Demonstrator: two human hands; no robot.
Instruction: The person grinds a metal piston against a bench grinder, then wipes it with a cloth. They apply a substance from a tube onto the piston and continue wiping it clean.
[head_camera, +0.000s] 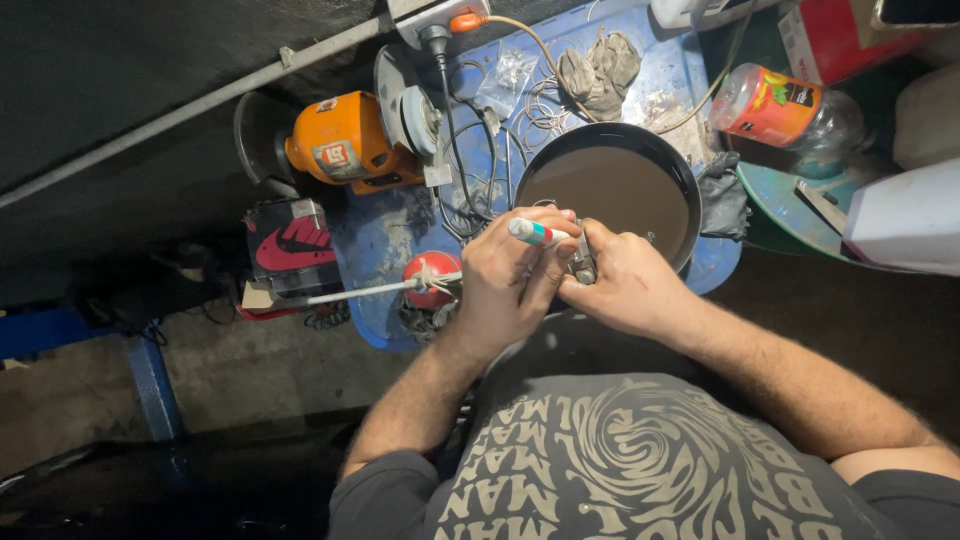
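Nearest the camera, the person's forearms converged from either side of a dark printed shirt, bringing both hands together over the near rim of the basin so that anything dropped or dripped would likely have fallen into it. The left hand (505, 275) was curled tightly around a slim pen-like tool (533, 232) with a white barrel and red and green bands, its tip angled toward the other hand, probably to work on what that hand presented. The right hand (625, 283) was closed around a small grey metal piece (582, 262), pinched upright between thumb and fingers just beside the tool's tip; most of the piece was hidden by the fingers, so its shape could not be told.

Just beyond the hands sat the round black basin (690, 190), filled with murky brown liquid and resting on a blue table (385, 245). To the left of the hands a red ball-shaped object (432, 272) with a white rod lay on the table. Farther off stood an orange bench grinder (345, 140), with loose wire (470, 190) coiled between it and the basin. At the far edge lay a pair of grey work gloves (600, 68), and off to the right a clear plastic jar (785, 108) with a red label lay on its side.
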